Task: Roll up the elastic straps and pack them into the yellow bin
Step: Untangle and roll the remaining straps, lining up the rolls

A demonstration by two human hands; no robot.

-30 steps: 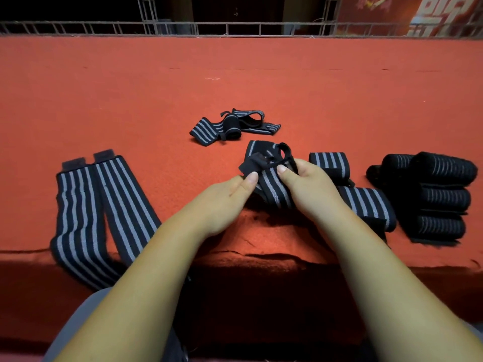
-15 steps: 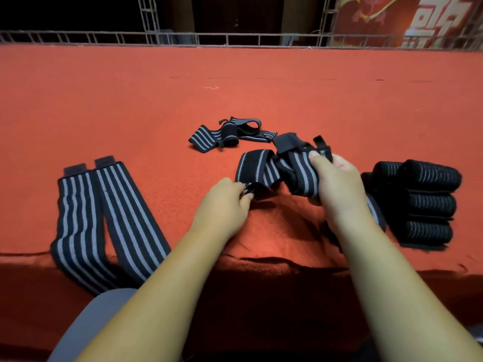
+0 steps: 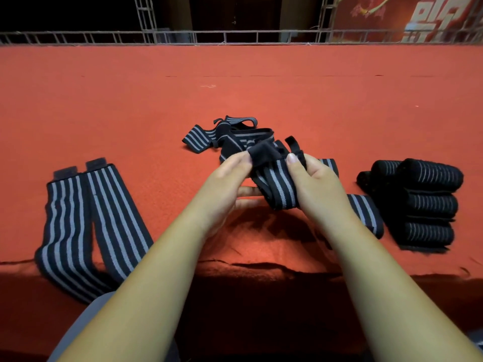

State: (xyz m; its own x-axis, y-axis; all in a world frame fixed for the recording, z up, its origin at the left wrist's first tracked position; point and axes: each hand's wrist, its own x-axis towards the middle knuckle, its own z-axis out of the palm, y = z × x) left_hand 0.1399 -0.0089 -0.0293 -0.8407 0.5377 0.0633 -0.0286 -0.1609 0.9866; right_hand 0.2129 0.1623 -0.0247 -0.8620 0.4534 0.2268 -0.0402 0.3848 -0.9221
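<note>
Near the front edge of the red-covered bench (image 3: 235,95), both my hands are together on one elastic strap (image 3: 277,184). The left hand (image 3: 224,189) pinches its black end tab between thumb and fingers, and the right hand (image 3: 313,184) grips the folded striped part with the thumb on top. I count two flat straps (image 3: 78,218) at the left, side by side, their near ends hanging over the edge. One tangled strap (image 3: 198,137) lies just behind the held one, and one more striped strap (image 3: 366,212) lies under my right forearm. At the right I count five rolled straps (image 3: 431,176) in a tight group, but the far ones are dark and I am not sure. The red banner (image 3: 431,19) far at the right carries large white characters, cut by the frame edge; I cannot read them.
</note>
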